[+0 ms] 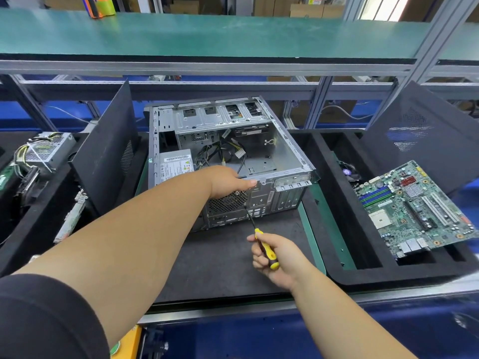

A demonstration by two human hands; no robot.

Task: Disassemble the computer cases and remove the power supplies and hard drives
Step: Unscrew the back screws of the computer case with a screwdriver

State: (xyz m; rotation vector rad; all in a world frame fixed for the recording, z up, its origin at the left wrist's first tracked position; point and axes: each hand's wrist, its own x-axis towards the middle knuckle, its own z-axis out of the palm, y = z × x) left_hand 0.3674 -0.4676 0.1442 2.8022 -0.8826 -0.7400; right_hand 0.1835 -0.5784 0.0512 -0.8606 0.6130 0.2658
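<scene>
An open grey computer case (285,154) lies on its side on the dark mat, its rear panel facing me. Inside at the left sits the power supply (176,164) with a white label; loose cables (228,151) spill across the case floor. A hard drive (252,130) sits in the bay at the back. My left hand (228,182) grips the top edge of the rear panel above the fan grille. My right hand (277,255) holds a yellow and black screwdriver (265,248), its tip against the rear panel near the grille.
A removed power supply (49,149) and other parts lie in the black tray at left. A motherboard (420,208) leans in the black foam tray (363,270) at right. Black side panels stand at left (108,151) and right (425,136). A green shelf (207,35) runs overhead.
</scene>
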